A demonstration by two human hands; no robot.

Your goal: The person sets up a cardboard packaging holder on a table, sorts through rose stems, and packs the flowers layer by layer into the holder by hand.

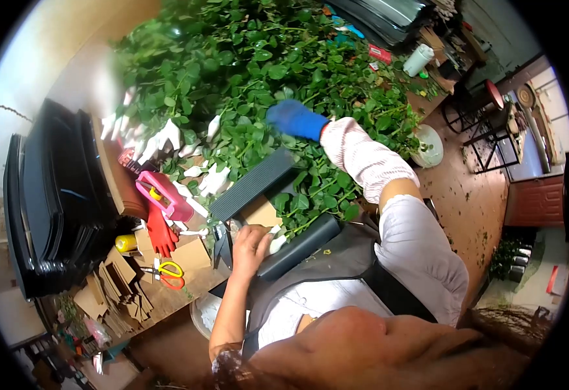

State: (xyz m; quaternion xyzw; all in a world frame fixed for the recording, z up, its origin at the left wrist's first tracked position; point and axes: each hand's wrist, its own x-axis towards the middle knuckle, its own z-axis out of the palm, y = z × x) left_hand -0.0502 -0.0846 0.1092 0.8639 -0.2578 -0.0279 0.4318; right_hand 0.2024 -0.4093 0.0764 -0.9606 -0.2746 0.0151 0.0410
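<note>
My left hand (pixel 251 250), bare, is curled at the near end of a black trough, its fingertips beside a white-covered flower head (pixel 277 242). What lies under those fingers is hidden. The trough has a ribbed black panel (pixel 253 185) on its far side and a dark padded roll (pixel 301 247) on the near side. Leafy green stems (pixel 320 198) lie between them. Over a large heap of leafy stems (pixel 245 71) reaches my right hand (pixel 294 120) in a blue glove. It is blurred, and its fingers cannot be made out.
Several white-covered flower heads (pixel 167 138) lie at the heap's left. Nearby are a pink-handled tool (pixel 165 196), red glove (pixel 161 233), scissors (pixel 169 273), yellow roll (pixel 126 243) and cardboard pieces (pixel 117 286). Black sheets (pixel 63 201) stand at left; a white bucket (pixel 429 147) stands right.
</note>
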